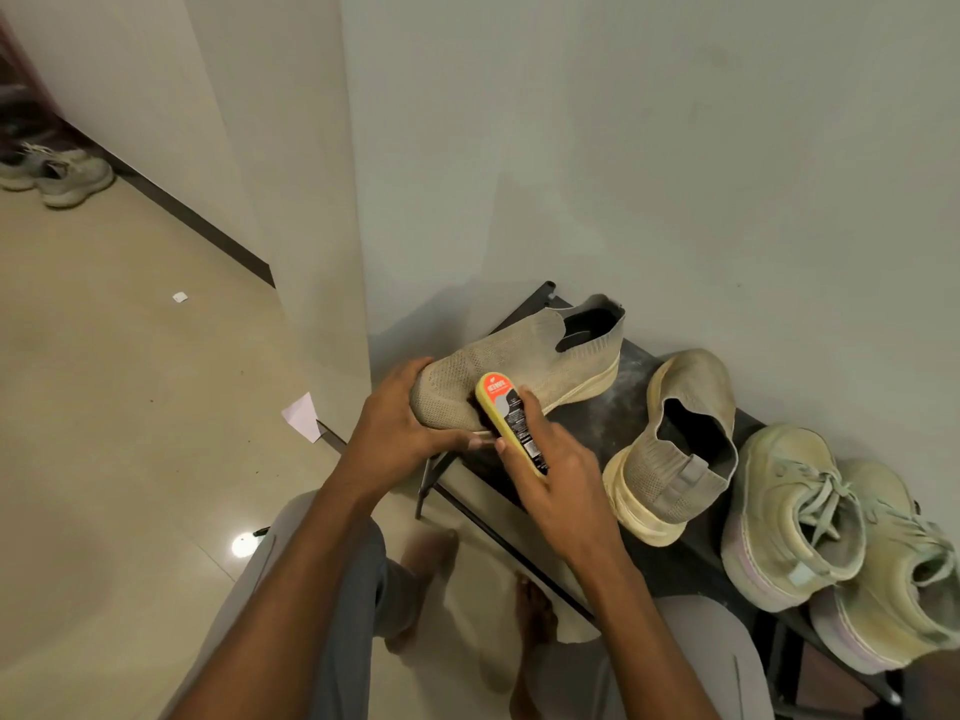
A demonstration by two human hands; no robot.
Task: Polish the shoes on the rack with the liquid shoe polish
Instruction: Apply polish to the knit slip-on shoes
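My left hand (395,423) grips the toe of the beige knit slip-on shoe (524,363) on the black metal rack (587,423); my right hand (550,459) wraps the yellow polish bottle (511,420) — tip against its side. Its twin shoe (675,444) and two pale-green laced sneakers (831,543) crowd just beside.

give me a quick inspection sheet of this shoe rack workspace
surface: black rack top, dusty.
job's things: knit shoe lifted at its toe; polish bottle against its side; second knit shoe and two laced sneakers waiting.
clutter: paper scraps on floor.
grippers: left hand grips the toe; right hand holds the bottle.
cables: nothing seen.
surroundings: pale wall, tiled floor, sneaker pair far left.
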